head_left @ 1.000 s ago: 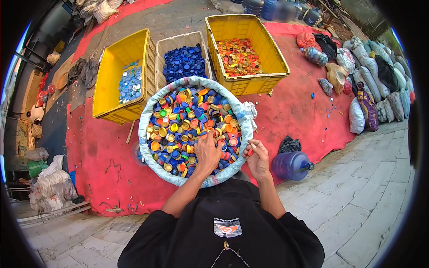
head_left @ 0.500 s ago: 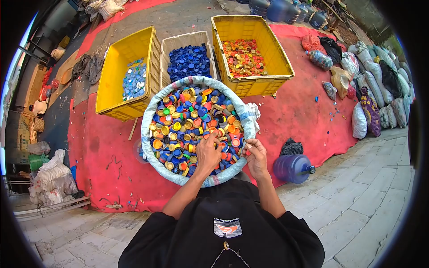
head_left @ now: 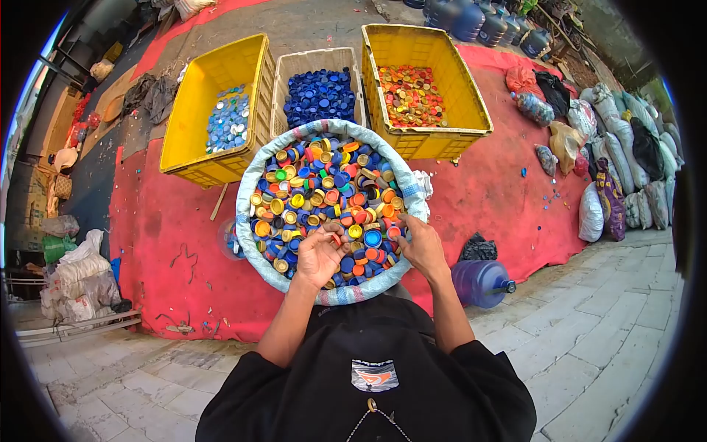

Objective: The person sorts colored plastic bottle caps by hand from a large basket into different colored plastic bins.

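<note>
A round tub lined with a pale blue woven sack holds a heap of mixed plastic bottle caps. Over its near left part, my left hand is turned partly palm up, its fingers closed on a red bottle cap. My right hand reaches over the right rim, thumb and fingertips at an orange bottle cap on the heap. Its fingers look pinched on that cap, partly hidden by the hand itself.
Beyond the tub stand a yellow crate with light blue caps, a whitish crate with dark blue caps, and a yellow crate with red and orange caps. A water jug lies at right. Filled sacks line the far right.
My left hand has drawn back from the heap with a red cap in its fingers. My right hand has moved from the rim in over the caps. The view has shifted slightly.
</note>
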`<state>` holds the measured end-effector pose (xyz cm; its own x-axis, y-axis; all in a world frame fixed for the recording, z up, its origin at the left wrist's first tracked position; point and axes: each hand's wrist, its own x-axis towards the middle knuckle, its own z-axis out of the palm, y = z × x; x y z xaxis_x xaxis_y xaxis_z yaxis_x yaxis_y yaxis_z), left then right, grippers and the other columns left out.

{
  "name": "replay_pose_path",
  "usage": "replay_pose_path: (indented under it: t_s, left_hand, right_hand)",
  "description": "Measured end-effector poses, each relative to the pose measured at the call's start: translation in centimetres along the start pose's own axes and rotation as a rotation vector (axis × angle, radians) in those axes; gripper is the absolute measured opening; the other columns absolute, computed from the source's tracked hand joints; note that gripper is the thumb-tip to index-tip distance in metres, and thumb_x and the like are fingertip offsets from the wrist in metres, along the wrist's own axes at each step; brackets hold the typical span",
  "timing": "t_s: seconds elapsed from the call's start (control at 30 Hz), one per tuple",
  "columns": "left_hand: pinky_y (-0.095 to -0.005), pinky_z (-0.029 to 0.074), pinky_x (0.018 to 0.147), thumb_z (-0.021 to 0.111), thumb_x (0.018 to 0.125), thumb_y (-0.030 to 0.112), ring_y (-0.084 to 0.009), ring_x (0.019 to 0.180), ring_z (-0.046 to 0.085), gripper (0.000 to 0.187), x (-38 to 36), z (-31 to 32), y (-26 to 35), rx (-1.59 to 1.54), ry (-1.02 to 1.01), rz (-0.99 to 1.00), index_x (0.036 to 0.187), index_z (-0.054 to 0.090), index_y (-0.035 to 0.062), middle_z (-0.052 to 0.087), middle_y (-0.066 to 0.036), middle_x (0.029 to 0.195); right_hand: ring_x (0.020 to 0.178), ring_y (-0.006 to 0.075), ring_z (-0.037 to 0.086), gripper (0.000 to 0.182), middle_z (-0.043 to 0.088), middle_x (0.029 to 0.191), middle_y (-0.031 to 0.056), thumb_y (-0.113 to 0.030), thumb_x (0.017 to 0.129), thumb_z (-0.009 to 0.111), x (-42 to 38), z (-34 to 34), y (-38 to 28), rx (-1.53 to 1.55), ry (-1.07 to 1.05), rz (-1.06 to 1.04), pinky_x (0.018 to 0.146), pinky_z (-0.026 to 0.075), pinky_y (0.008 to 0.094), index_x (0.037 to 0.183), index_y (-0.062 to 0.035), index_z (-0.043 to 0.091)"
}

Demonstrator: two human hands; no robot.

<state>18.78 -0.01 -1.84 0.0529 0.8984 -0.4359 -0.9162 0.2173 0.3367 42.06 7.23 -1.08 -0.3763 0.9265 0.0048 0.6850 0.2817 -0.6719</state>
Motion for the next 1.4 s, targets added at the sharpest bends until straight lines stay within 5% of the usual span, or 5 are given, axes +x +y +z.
replay_pose_path:
  t_s: [0.7,0.73,0.93,1.13,1.4]
  left_hand:
    - [-0.0178,0.033,0.048,0.068,0.090,0.020,-0.0010,0.058,0.041,0.024,-0.3,2.6,-3.4,0.501,0.134,0.002,0.109,0.061,0.0047,0.058,0.003,0.085]
    - [-0.0180,0.034,0.048,0.066,0.092,0.018,-0.0012,0.058,0.043,0.023,-0.3,2.8,-3.3,0.471,0.148,0.013,0.110,0.061,0.0043,0.059,0.003,0.086]
    - [-0.0216,0.042,0.052,0.059,0.095,0.028,-0.0054,0.062,0.050,0.030,-1.1,1.8,-2.2,0.346,0.074,-0.041,0.110,0.062,0.0019,0.065,-0.003,0.089]
    - [-0.0268,0.051,0.058,0.050,0.097,0.036,-0.0147,0.079,0.064,0.038,-1.4,0.9,-1.3,0.153,0.052,-0.112,0.112,0.060,0.0023,0.067,-0.012,0.106]
    - [-0.0283,0.051,0.064,0.058,0.094,0.021,-0.0151,0.079,0.062,0.023,-1.1,-1.9,-1.7,0.069,0.149,-0.058,0.108,0.059,0.0038,0.064,-0.007,0.097]
  right_hand:
    - [0.098,0.0388,0.063,0.064,0.064,0.106,0.0180,-0.001,0.072,0.074,0.2,0.7,-6.2,0.269,-0.022,-0.256,0.081,0.051,0.0427,0.130,-0.0010,0.048]
    - [0.082,0.0240,0.065,0.065,0.066,0.107,0.0159,-0.001,0.071,0.076,0.2,1.2,-6.2,0.252,0.031,-0.268,0.071,0.051,0.0320,0.131,-0.0021,0.048]
    - [0.053,0.0046,0.045,0.061,0.069,0.105,0.0120,-0.005,0.071,0.078,-0.3,3.1,-6.2,0.489,0.014,-0.115,0.049,0.040,0.0209,0.126,0.0012,0.052]
    - [0.082,0.0284,0.067,0.054,0.067,0.104,0.0174,-0.008,0.073,0.077,-0.4,2.9,-6.9,0.321,0.023,-0.305,0.071,0.053,0.0359,0.122,0.0008,0.055]
    - [0.100,0.0343,0.065,0.059,0.064,0.110,0.0207,-0.007,0.076,0.075,1.3,0.4,-8.0,0.278,-0.006,-0.168,0.079,0.053,0.0392,0.129,-0.0002,0.049]
